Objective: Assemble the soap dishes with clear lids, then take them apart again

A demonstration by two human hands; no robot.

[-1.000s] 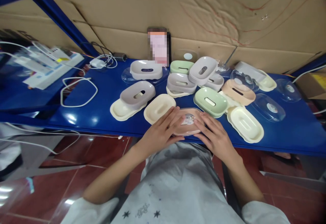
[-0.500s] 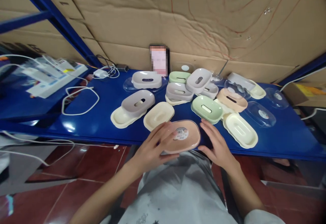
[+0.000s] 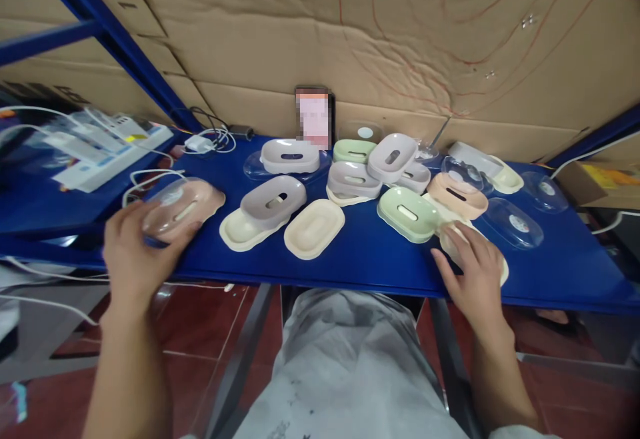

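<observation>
Gripping a peach-pink oval plastic soap dish with a clear lid (image 3: 183, 207), the left hand (image 3: 131, 252) holds it out at the left end of the glossy blue metal shelf (image 3: 360, 259), fingers wrapped around its near side; whether the dish rests on the surface or hangs just above it cannot be told. Just behind it lies a loop of white cable (image 3: 150, 176), and bare blue shelf shows between the dish and the cream oval tray carrying a grey slotted insert (image 3: 260, 212) to its right.

At the other side the right hand (image 3: 475, 276) lies flat with spread fingers on a cream oval soap tray (image 3: 453, 236) close to the shelf's front edge; the fingers cover it and are not closed around it. Touching that tray from behind is a green oval dish with a slotted insert (image 3: 407, 212), and a clear oval lid with a round sticker (image 3: 517, 224) sits just to its right.

Between the two hands a lone cream oval tray (image 3: 314, 228) sits near the front edge, with a strip of bare blue surface running along the edge in front of it. More dishes crowd the back, against the brown cardboard wall (image 3: 350, 39).
</observation>
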